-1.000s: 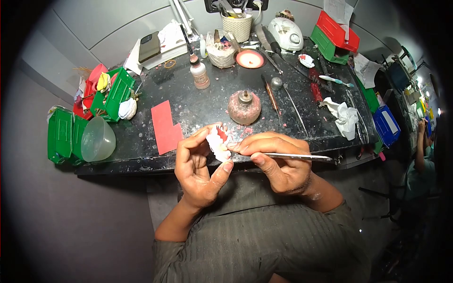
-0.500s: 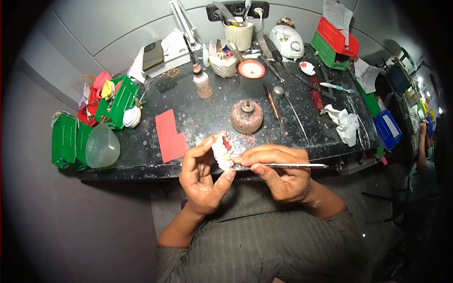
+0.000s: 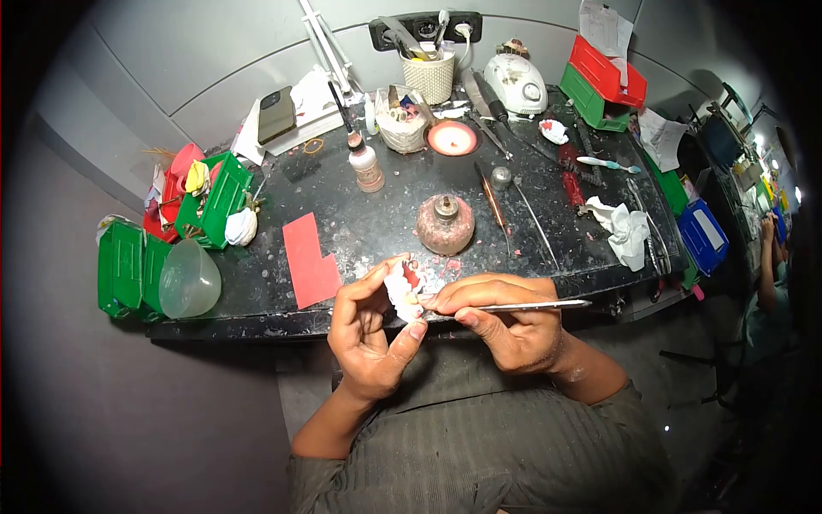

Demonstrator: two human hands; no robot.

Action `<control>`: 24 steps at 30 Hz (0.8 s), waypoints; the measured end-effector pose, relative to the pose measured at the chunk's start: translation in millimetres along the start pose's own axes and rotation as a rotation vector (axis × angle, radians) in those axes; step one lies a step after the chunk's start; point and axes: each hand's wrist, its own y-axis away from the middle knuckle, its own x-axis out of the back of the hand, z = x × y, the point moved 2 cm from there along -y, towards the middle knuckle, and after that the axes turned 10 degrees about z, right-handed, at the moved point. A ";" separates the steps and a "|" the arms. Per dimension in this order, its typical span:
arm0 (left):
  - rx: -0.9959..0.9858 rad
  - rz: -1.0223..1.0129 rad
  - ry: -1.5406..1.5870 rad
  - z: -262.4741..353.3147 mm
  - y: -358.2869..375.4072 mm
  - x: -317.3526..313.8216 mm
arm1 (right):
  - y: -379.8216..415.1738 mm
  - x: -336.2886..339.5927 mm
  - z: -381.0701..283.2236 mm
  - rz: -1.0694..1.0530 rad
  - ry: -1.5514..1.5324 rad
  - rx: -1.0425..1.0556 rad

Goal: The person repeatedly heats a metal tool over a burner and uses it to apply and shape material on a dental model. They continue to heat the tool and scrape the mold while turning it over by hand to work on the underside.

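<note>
Between the thumb and fingers of my left hand is a white plaster dental model with red wax on it, held over the front edge of the bench. My right hand grips a slim metal wax carver like a pen. Its working tip is at the model, mostly hidden by my fingers. A pink-stained glass spirit burner stands just beyond my hands. Left of it lies a notched sheet of pink wax.
Green bins and a translucent rubber bowl sit at the left. A dropper bottle, a dish of melted wax and a white machine stand farther back. At the right are crumpled tissue and a toothbrush.
The view has shifted slightly, so the bench's front part appears a little lower. Both hands keep their grips, with the carver still against the model.
</note>
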 end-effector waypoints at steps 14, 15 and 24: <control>0.064 -0.005 0.056 1.2 0.4 -0.6 | 0.1 5.2 4.1 -0.043 -0.033 -0.004; 0.082 -0.007 0.080 1.2 0.3 -0.5 | -0.5 6.3 4.1 -0.021 -0.051 0.003; 0.127 -0.038 0.055 1.8 -0.6 -1.0 | 15.0 20.0 6.1 0.281 -0.331 -0.155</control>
